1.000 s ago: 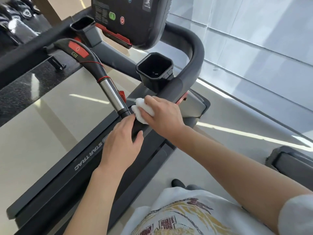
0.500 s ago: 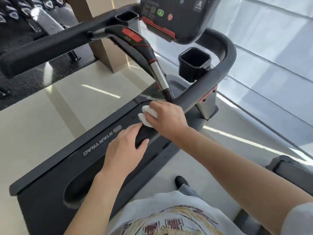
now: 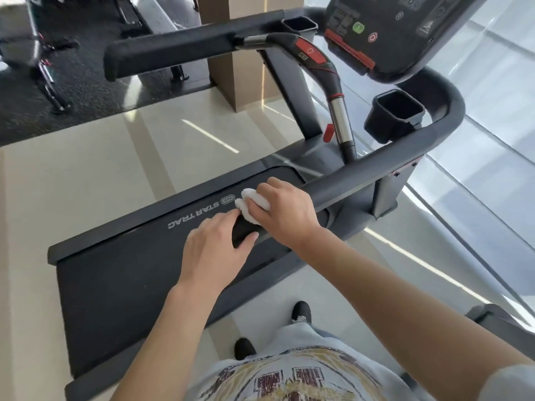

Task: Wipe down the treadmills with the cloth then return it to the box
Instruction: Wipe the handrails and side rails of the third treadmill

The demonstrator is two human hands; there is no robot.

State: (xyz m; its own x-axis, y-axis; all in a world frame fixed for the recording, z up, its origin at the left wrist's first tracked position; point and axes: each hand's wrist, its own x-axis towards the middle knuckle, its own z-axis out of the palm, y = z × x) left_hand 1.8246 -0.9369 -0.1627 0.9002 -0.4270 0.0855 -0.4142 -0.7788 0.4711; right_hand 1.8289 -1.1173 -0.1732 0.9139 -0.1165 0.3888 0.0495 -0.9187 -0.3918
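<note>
- The right hand [image 3: 285, 211] curls its fingers over a bunched white cloth [image 3: 251, 204] and presses it against the near end of the dark grey handrail [image 3: 376, 166] of the treadmill [image 3: 86, 250]
- The left hand [image 3: 215, 250] grips the black end of that same rail just beside the cloth, thumb underneath and fingers wrapped over the top; its fingertips almost touch the cloth
- The rail runs from the hands up and to the right, bends round a black cup holder [image 3: 395, 114] and passes behind the console [image 3: 388, 33], which shows a green and a red button
- A second padded rail [image 3: 173, 56] lies across the far side, joined to a curved grip with a red panel and a chrome section
- The treadmill's side strip bears the words STAR TRAC in white; the belt [image 3: 121, 290] beside it is matte black
- The floor [image 3: 72, 175] is glossy cream tile with streaks of reflected light; further back it changes to dark speckled matting
- A tan square pillar [image 3: 246, 62] stands behind the treadmill, and blurred gym equipment stands on the matting at upper left
- Pale glass or panelled wall [image 3: 492, 111] fills the right side
- Two dark shoes [image 3: 301, 312] and a printed white shirt show at the bottom
- No box is in view
</note>
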